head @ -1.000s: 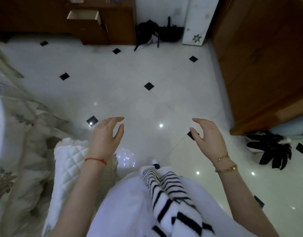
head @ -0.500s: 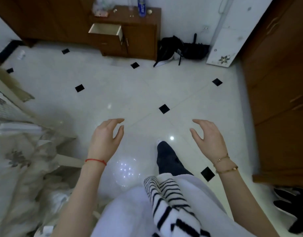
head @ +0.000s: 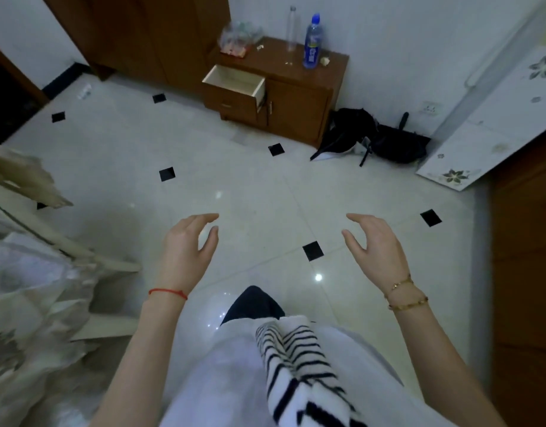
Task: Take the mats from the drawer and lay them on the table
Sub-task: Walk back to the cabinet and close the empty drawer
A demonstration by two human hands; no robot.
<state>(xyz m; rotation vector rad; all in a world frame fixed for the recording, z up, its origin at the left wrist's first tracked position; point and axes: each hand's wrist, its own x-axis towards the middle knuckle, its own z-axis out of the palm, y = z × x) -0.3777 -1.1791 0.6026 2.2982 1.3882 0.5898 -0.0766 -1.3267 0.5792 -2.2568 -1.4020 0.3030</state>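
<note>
A small brown cabinet [head: 299,97] stands against the far wall, and its top drawer [head: 234,83] is pulled out. The drawer's pale inside shows no mats from here. My left hand [head: 188,251] and my right hand [head: 373,248] are held out in front of me above the tiled floor, well short of the cabinet. Both hold nothing, with fingers apart and slightly curled. No mats are visible anywhere in the head view.
Two bottles [head: 311,41] and a plastic bag [head: 240,38] sit on the cabinet top. A black bag [head: 373,140] lies on the floor right of it. A cloth-covered table or chair [head: 34,272] fills the left side. Wooden furniture [head: 527,272] lines the right.
The view has advanced across the floor and tilted up, so the cabinet and its pulled-out drawer appear larger and nearer. Both hands keep the same empty pose.
</note>
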